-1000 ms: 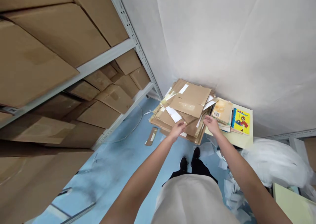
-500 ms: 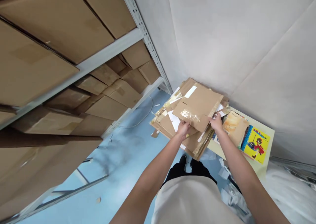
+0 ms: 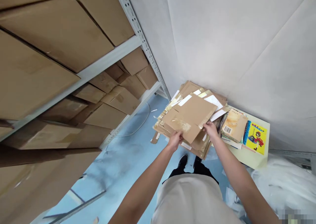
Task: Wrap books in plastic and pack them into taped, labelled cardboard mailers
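Note:
A flattened cardboard box (image 3: 192,113) with a white label and clear tape lies over a pile of flattened cardboard (image 3: 160,126). My left hand (image 3: 175,139) is closed on its near left edge. At its right corner my right hand (image 3: 211,130) pinches the cardboard between thumb and fingers. White paper labels and strips of tape show on the sheets below. Just right of the pile, a tan book (image 3: 234,125) and a yellow picture book (image 3: 256,138) top stacks of books on a pale table (image 3: 261,160).
On the left stands a metal shelf (image 3: 108,57) full of cardboard boxes (image 3: 56,33). A grey-white wall (image 3: 209,33) rises behind the pile. White plastic wrapping (image 3: 283,181) lies at lower right. A thin cable (image 3: 140,128) and cardboard scraps are on the blue floor (image 3: 123,161).
Both hands have pulled the top cardboard leftward and nearer to me, uncovering more papers and cardboard behind it. The camera view has shifted slightly.

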Available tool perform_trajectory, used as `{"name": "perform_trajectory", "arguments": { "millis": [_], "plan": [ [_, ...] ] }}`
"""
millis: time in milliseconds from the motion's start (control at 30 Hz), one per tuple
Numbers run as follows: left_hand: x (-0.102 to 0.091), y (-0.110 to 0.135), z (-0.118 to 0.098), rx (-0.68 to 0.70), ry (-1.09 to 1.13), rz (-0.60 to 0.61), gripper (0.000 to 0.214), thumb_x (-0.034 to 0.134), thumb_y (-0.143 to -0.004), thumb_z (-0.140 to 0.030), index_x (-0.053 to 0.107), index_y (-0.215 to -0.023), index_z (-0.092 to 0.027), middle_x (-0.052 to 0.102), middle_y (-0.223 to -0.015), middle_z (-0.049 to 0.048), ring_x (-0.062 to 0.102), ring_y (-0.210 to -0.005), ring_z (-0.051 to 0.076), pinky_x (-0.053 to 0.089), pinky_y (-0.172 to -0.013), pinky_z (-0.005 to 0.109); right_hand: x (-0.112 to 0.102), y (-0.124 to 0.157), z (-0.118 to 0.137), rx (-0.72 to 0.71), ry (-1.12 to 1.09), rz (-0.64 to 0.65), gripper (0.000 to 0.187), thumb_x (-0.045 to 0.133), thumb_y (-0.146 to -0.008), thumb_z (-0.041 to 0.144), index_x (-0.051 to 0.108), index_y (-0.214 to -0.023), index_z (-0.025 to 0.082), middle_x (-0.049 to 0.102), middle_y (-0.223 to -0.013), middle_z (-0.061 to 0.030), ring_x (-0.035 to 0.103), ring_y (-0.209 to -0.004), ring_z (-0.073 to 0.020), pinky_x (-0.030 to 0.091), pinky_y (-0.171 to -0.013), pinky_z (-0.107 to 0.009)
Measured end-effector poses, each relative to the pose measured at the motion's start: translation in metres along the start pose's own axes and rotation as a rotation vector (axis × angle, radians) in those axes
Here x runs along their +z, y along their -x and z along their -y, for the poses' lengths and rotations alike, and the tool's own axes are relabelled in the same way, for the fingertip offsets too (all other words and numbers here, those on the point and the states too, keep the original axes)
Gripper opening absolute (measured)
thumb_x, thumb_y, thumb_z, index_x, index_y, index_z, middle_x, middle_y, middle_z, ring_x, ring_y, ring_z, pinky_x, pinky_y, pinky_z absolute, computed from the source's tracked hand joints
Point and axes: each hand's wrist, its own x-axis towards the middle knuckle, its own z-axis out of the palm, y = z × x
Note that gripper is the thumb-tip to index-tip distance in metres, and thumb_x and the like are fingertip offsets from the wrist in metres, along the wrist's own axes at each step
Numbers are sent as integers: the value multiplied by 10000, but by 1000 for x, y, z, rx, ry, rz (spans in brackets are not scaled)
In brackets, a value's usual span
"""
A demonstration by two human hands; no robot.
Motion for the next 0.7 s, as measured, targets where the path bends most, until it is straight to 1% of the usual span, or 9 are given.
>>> {"name": "perform_trajectory", "arguments": {
  "millis": [133,233,300,367,400,467,533,600,700],
  "plan": [
    [-54,5,-2,-21,56,-91,292,689,-639,-380,552,-836,-213,679,-797,20,655,-722,165,524,-648,304,27,63,-26,17,-32,8,278,677,-650,403,570,-833,223,618,-568,16,580,-482,-175,427,-426,-273],
    [-82,-3,-11,8,86,-185,315,697,-628,-387,535,-843,-222,686,-850,26,652,-770,169,507,-661,290,33,98,-42,11,-16,-50,451,698,-633,442,575,-1001,211,683,-735,-34,661,-664,-236,516,-552,-339],
    [-94,-8,-16,66,84,-176,321,714,-604,-378,535,-820,-222,691,-851,27,650,-783,174,503,-683,289,26,114,-47,-67,62,-202,672,708,-636,480,508,-1213,200,688,-1009,-102,667,-938,-282,546,-757,-406],
    [-105,-8,-20,180,91,-131,352,736,-577,-404,555,-818,-223,700,-861,24,650,-801,177,499,-718,289,12,127,-47,-182,163,-369,825,703,-659,519,409,-1359,195,584,-1270,-157,570,-1174,-304,475,-965,-456],
    [-110,-6,-21,243,89,-108,377,750,-564,-428,569,-823,-222,703,-858,23,651,-806,180,497,-736,292,3,133,-45,-229,201,-420,853,695,-674,534,385,-1390,189,528,-1347,-175,520,-1241,-313,429,-1026,-475],
    [-121,-1,-25,338,56,-53,431,779,-538,-479,599,-833,-220,708,-827,21,652,-802,189,495,-757,302,-15,144,-40,-279,220,-438,855,685,-697,550,386,-1407,179,470,-1415,-190,462,-1300,-328,378,-1071,-502],
    [-126,5,-29,378,-10,33,473,803,-521,-525,629,-834,-216,712,-794,22,654,-786,200,496,-754,311,-32,154,-37,-288,186,-424,843,688,-707,555,397,-1409,191,457,-1444,-182,451,-1315,-329,376,-1070,-509],
    [-122,11,-32,371,-85,169,491,819,-511,-552,650,-823,-214,719,-781,28,659,-772,209,502,-738,316,-48,164,-38,-273,100,-408,832,701,-706,556,408,-1405,214,468,-1451,-166,471,-1307,-321,400,-1051,-495],
    [-94,19,-31,328,-199,393,483,833,-502,-558,653,-784,-210,724,-759,37,668,-752,218,512,-720,319,-74,182,-50,-221,-54,-417,746,701,-712,565,478,-1336,223,590,-1317,-137,569,-1192,-293,462,-983,-449]
  ]
}}
